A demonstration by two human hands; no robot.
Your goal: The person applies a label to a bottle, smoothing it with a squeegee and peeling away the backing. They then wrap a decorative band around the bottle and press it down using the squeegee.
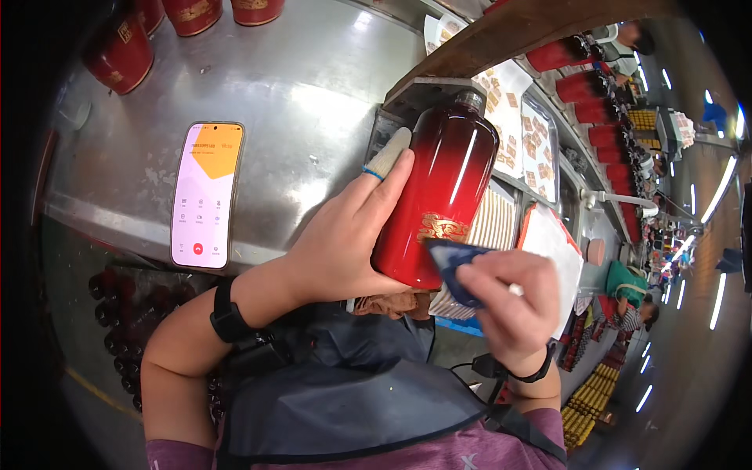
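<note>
A glossy bottle (451, 170), red shading to near black at its neck, lies tilted before me with a gold cloud-like motif (442, 228) near its base. My left hand (352, 235) grips it from the left side, with a pale finger cot (390, 154) on one finger. Between the fingers of my right hand (517, 294) is a dark blue scraper-like piece (461, 264), whose edge meets the bottle beside the gold motif. The exact kind of that piece is blurred.
On the metal table (264, 88) lies a lit smartphone (207, 194) showing a call screen. Red containers (120, 53) stand at the far left. Sheets of gold decals (537, 147) and a striped sheet (492, 226) lie right of the bottle. A brown beam (499, 41) crosses above.
</note>
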